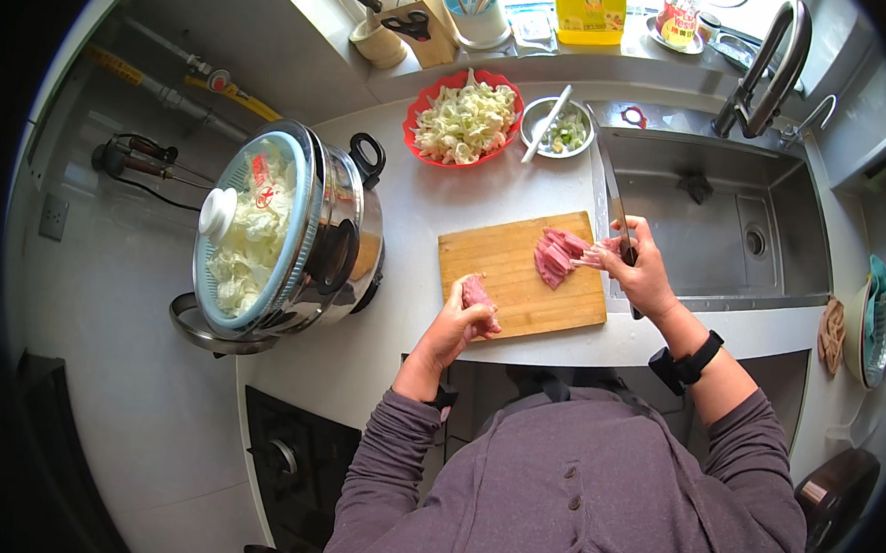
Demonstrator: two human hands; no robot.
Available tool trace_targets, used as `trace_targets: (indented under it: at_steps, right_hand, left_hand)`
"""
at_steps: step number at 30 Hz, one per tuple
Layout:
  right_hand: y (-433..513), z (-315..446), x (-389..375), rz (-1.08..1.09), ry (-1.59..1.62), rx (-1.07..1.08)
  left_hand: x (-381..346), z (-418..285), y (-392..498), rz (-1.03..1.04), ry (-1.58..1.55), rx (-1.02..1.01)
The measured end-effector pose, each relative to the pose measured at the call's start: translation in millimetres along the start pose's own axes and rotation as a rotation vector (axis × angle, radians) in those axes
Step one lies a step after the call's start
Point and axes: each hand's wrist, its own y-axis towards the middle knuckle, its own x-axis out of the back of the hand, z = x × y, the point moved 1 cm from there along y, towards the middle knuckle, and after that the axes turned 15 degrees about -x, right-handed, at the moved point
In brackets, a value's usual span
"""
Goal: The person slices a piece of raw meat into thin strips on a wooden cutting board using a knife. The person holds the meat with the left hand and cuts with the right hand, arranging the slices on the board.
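Observation:
My left hand [455,322] grips a chunk of raw pink meat [478,299] over the near left corner of a wooden cutting board [517,303]. In my right hand [642,268] is a kitchen knife [614,191], its blade pointing away from me past the board's right edge. Some strips of meat [594,256] are pinched in the fingers of that same hand. Between the hands, on the right half of the board, lies a pile of sliced meat [555,256].
Behind the board stand a red bowl of chopped cabbage [466,120] and a metal bowl [525,134] with a white-handled utensil across it. To the left is a steel pot [355,234] topped by a lidded blue basket [303,217] of leaves. A sink [714,268] lies right.

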Motion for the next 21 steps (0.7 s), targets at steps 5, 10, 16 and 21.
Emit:
trace_targets:
  at_steps: [5,10,16,21]
  right_hand:
    - [-4,-10,-20,0.052,0.03,-0.089]
    - [-9,-16,-34,0.109,0.075,-0.239]
    - [-7,-36,-45,0.145,0.012,-0.292]
    - [-4,-54,-62,0.221,0.029,-0.322]
  left_hand:
    - [5,18,43,-0.063,0.779,-0.335]
    - [-3,33,59,-0.163,1.153,-0.36]
    - [-28,24,37,-0.288,1.594,-0.71]
    - [-59,42,23,-0.017,1.129,-1.032]
